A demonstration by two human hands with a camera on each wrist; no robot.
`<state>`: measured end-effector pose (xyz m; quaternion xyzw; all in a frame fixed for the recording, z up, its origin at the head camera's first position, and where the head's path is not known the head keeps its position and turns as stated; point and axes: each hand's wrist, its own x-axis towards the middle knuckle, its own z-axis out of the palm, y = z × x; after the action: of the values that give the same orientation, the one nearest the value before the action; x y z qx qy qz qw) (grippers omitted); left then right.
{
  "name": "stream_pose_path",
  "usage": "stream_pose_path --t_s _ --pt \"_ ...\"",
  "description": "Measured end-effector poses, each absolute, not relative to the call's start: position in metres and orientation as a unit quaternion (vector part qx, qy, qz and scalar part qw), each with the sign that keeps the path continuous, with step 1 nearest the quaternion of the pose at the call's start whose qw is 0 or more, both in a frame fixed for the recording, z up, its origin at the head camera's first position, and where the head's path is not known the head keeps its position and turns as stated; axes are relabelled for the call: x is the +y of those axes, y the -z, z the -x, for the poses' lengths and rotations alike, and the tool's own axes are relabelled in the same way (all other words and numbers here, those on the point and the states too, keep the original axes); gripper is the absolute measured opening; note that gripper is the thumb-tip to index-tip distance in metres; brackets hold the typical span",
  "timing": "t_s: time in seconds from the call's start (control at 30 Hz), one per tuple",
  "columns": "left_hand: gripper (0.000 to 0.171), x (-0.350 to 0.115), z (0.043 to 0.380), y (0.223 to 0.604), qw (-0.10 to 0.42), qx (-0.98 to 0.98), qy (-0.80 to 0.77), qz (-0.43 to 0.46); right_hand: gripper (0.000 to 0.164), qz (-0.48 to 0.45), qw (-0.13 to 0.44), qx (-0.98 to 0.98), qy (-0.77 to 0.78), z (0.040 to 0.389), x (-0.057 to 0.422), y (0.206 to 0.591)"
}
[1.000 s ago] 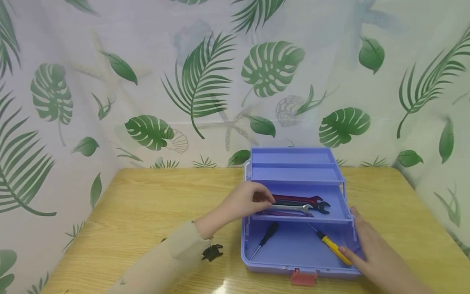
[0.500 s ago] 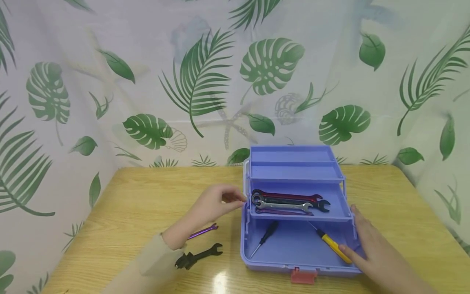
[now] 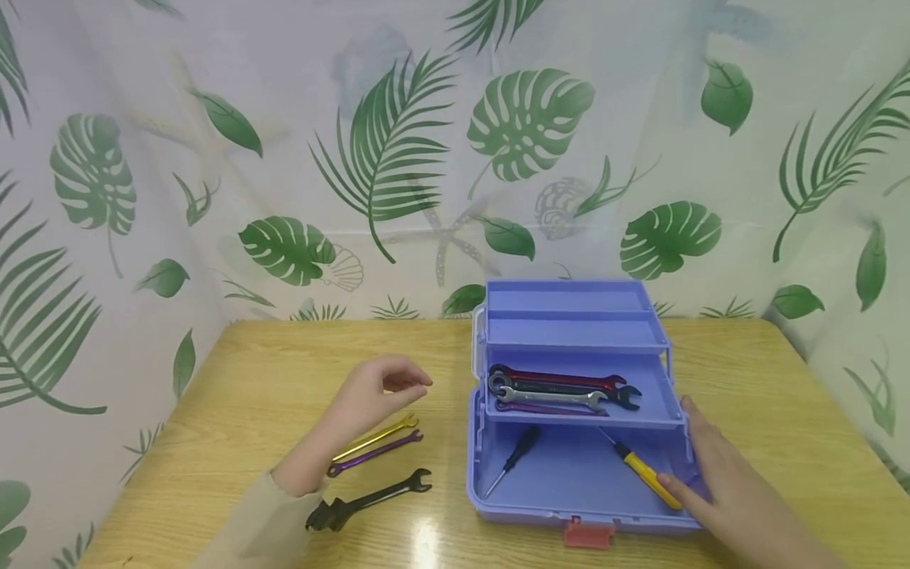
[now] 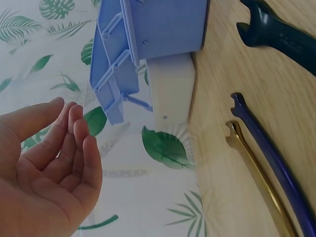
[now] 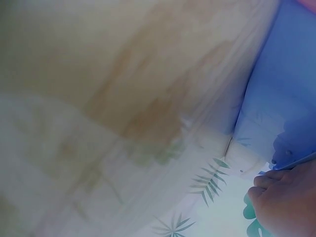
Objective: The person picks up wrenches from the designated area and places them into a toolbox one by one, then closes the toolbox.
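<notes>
My left hand (image 3: 380,387) hovers above the table left of the blue toolbox (image 3: 540,518), holding nothing. In the left wrist view its fingers (image 4: 74,148) are loosely curled toward the thumb. Under it lie a gold wrench (image 3: 377,438), a purple wrench (image 3: 377,454) and a black adjustable wrench (image 3: 377,496). My right hand (image 3: 739,490) grips the toolbox's right wall, the thumb over the rim. In the middle tray lie a red wrench (image 3: 569,378), a silver wrench (image 3: 550,397), a dark wrench (image 3: 626,397) and a purplish one (image 3: 547,409).
A black screwdriver (image 3: 523,449) and a yellow-handled screwdriver (image 3: 647,476) lie in the toolbox's bottom. The upper tray (image 3: 569,300) is raised at the back. A pink latch (image 3: 588,534) hangs at the front. A leaf-patterned curtain (image 3: 398,261) stands behind the wooden table (image 3: 284,356).
My left hand has withdrawn from the middle tray toward the left, uncovering the wrenches there and those on the table. My right hand has stayed on the toolbox.
</notes>
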<state>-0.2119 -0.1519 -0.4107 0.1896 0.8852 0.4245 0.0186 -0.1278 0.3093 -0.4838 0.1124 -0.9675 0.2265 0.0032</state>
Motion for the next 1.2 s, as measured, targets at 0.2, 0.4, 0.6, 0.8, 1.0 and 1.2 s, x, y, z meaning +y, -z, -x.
stream_pose_path --t_s 0.2,0.4,0.6,0.8,1.0,1.2 --pt "0.012 -0.171 0.207 0.413 0.013 0.890 -0.427 -0.160 0.105 -0.115 0.007 -0.966 -0.230 0.128 0.309 0.482" --pt "0.014 -0.188 0.200 0.414 0.011 0.890 -0.436 -0.136 0.105 -0.111 0.002 -0.967 -0.229 0.129 0.308 0.481" --pt "0.014 -0.197 0.195 0.415 0.016 0.890 -0.442 -0.113 0.106 -0.111 0.000 -0.968 -0.226 0.128 0.308 0.481" --pt "0.014 -0.203 0.191 0.419 0.019 0.894 -0.437 -0.094 0.107 -0.107 -0.006 -0.971 -0.215 0.128 0.307 0.480" --pt "0.013 -0.211 0.188 0.427 0.020 0.895 -0.438 -0.082 0.106 -0.110 0.000 -0.971 -0.214 0.128 0.307 0.480" --pt "0.013 -0.218 0.188 0.435 0.028 0.901 -0.427 -0.069 0.106 -0.110 0.002 -0.971 -0.211 0.127 0.308 0.481"
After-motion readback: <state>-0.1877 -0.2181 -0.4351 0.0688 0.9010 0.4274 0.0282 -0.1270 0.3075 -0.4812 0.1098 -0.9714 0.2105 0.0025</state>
